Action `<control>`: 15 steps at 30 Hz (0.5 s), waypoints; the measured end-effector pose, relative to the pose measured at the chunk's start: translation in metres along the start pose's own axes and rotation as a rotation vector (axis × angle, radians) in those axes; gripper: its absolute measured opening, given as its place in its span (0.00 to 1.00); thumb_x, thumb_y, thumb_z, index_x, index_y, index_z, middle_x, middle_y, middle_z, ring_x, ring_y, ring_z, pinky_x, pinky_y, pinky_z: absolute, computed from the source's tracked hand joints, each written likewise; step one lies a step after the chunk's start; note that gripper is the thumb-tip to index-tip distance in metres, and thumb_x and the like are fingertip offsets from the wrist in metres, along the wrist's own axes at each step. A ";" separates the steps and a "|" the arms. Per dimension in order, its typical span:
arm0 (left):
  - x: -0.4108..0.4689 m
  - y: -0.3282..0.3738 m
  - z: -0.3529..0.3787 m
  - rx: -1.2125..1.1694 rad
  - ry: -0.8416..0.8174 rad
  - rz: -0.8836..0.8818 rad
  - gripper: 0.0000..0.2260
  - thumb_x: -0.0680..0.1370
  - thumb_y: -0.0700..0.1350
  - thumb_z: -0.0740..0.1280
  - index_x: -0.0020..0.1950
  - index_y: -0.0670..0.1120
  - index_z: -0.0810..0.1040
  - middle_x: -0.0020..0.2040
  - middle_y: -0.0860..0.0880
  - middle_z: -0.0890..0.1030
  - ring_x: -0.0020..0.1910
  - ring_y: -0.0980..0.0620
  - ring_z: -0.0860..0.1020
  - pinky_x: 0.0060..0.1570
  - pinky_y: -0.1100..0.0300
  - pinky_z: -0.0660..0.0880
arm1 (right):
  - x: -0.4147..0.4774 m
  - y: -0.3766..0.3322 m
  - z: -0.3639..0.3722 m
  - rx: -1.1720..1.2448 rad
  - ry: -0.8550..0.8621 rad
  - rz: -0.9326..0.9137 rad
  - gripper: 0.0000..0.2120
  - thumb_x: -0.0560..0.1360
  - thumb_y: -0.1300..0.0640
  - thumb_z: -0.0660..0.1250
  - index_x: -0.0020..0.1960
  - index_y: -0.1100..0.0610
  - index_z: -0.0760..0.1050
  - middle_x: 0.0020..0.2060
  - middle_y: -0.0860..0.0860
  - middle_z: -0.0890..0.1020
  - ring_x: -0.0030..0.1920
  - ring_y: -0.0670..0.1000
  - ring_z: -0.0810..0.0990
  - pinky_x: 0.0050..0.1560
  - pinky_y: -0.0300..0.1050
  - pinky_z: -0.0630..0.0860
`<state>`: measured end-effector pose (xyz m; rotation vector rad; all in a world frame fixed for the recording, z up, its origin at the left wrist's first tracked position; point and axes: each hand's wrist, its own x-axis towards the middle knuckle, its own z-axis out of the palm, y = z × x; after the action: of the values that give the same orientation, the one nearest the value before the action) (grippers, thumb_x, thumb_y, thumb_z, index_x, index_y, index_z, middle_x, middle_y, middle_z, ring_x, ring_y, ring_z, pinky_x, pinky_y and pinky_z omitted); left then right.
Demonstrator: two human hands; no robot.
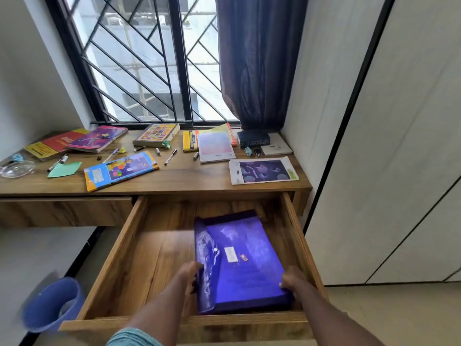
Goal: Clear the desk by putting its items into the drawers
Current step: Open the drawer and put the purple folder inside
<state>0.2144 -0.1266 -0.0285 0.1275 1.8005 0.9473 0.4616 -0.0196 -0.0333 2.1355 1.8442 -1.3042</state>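
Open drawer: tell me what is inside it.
The open drawer holds one blue folder on its right side, gripped by the left hand and right hand. The left side shows bare wood. Anything beneath the folder is hidden.

A single wide-angle view looks forward and steeply down from the person's head, close above the open drawer [159,258] at the frame's bottom. The surface [189,176] crosses mid-frame, farther off. The window [149,58] fills the top, its lines bowed.

blue folder [245,263] in open drawer [139,258], cluttered desk [189,174]
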 end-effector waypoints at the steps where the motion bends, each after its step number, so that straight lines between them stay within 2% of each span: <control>1: 0.005 0.000 0.001 0.031 -0.004 0.002 0.10 0.78 0.38 0.58 0.37 0.40 0.72 0.35 0.42 0.74 0.32 0.47 0.72 0.33 0.60 0.69 | 0.001 -0.001 0.002 0.021 0.032 0.009 0.14 0.74 0.65 0.66 0.58 0.68 0.76 0.54 0.61 0.81 0.50 0.56 0.80 0.40 0.40 0.69; 3: 0.015 0.003 0.006 0.112 0.004 0.039 0.12 0.78 0.35 0.57 0.35 0.41 0.73 0.34 0.43 0.74 0.31 0.48 0.71 0.32 0.61 0.69 | 0.004 -0.003 0.004 0.025 0.087 0.043 0.15 0.75 0.65 0.62 0.60 0.68 0.75 0.56 0.61 0.81 0.56 0.58 0.80 0.43 0.42 0.73; 6: 0.028 0.009 0.019 0.256 -0.006 0.126 0.12 0.78 0.30 0.56 0.37 0.39 0.74 0.34 0.45 0.73 0.32 0.51 0.72 0.33 0.61 0.69 | 0.007 -0.008 0.005 -0.036 0.156 0.088 0.16 0.78 0.62 0.59 0.63 0.66 0.74 0.61 0.60 0.78 0.62 0.58 0.77 0.55 0.44 0.74; 8: 0.031 0.014 0.030 0.336 -0.005 0.196 0.11 0.77 0.28 0.55 0.47 0.38 0.76 0.34 0.46 0.73 0.34 0.50 0.71 0.33 0.61 0.68 | 0.012 -0.011 0.009 -0.043 0.198 0.103 0.16 0.78 0.63 0.59 0.64 0.66 0.72 0.62 0.61 0.77 0.63 0.59 0.76 0.57 0.46 0.74; 9: 0.035 0.016 0.034 0.370 -0.002 0.218 0.13 0.77 0.29 0.55 0.53 0.41 0.75 0.36 0.45 0.75 0.35 0.51 0.72 0.33 0.60 0.70 | 0.011 -0.013 0.011 -0.046 0.219 0.101 0.17 0.78 0.63 0.59 0.65 0.65 0.70 0.63 0.61 0.76 0.64 0.59 0.75 0.58 0.47 0.73; 11: 0.039 0.019 0.040 0.439 -0.009 0.249 0.17 0.76 0.29 0.55 0.60 0.42 0.75 0.48 0.39 0.81 0.41 0.50 0.74 0.44 0.55 0.76 | 0.014 -0.016 0.015 -0.058 0.248 0.079 0.20 0.78 0.63 0.58 0.70 0.64 0.64 0.67 0.60 0.70 0.66 0.60 0.71 0.62 0.48 0.70; 12: 0.038 0.022 0.043 0.466 -0.008 0.259 0.19 0.77 0.29 0.56 0.64 0.43 0.74 0.55 0.39 0.80 0.45 0.51 0.73 0.49 0.55 0.75 | 0.015 -0.017 0.016 -0.074 0.250 0.063 0.23 0.78 0.63 0.58 0.72 0.63 0.60 0.69 0.60 0.67 0.67 0.60 0.70 0.64 0.49 0.69; 15: 0.046 0.027 0.050 0.525 -0.025 0.259 0.17 0.78 0.34 0.59 0.67 0.42 0.73 0.63 0.41 0.77 0.57 0.47 0.77 0.54 0.60 0.74 | 0.022 -0.020 0.019 -0.145 0.241 0.032 0.27 0.78 0.62 0.56 0.75 0.60 0.54 0.71 0.60 0.61 0.69 0.61 0.66 0.66 0.50 0.67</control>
<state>0.2269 -0.0585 -0.0525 0.7120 2.0042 0.6198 0.4337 -0.0063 -0.0491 2.3179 1.9101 -0.9092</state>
